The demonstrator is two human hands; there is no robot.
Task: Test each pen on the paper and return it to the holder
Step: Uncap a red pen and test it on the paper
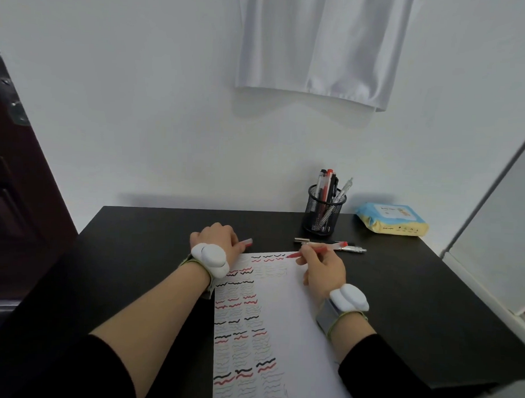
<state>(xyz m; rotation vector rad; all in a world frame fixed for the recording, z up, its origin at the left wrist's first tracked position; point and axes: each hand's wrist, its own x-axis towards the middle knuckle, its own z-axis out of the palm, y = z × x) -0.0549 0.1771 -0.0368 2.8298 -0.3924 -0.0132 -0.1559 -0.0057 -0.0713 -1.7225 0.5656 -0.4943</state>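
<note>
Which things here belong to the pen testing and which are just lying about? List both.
Belong: red pen in right hand; red cap in left hand; paper; holder; two pens on the table.

Lying about: packet of wipes; white cloth hanging on the wall.

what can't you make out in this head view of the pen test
- Left hand: its fingers are behind its own back; only the red cap's end shows.
- Wipes pack: label print too small to read.
- Paper: near end cut by the bottom edge.
- Holder: pen count unclear through the mesh.
</note>
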